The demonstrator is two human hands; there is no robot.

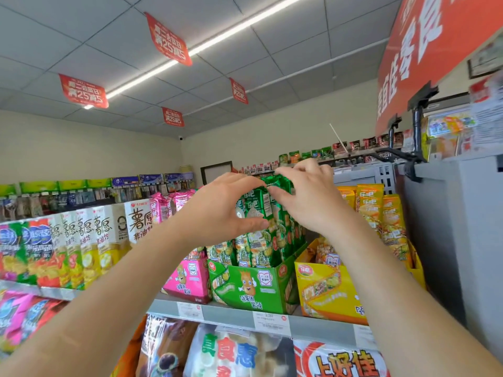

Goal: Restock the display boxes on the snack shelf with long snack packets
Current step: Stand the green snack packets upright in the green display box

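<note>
— Hands held what?
— Left hand (pixel 220 210) and right hand (pixel 307 197) gripped long green foil snack packets (pixel 261 213), upright in a green cardboard display box (pixel 253 284).
— Around?
— Pink box (pixel 190 278) and yellow box (pixel 324 292) flanked it on the grey shelf (pixel 228 312).

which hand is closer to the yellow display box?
Right. The right hand pinches the green packets just up-left of the yellow display box; the left hand holds them farther left, toward the pink box.
</note>
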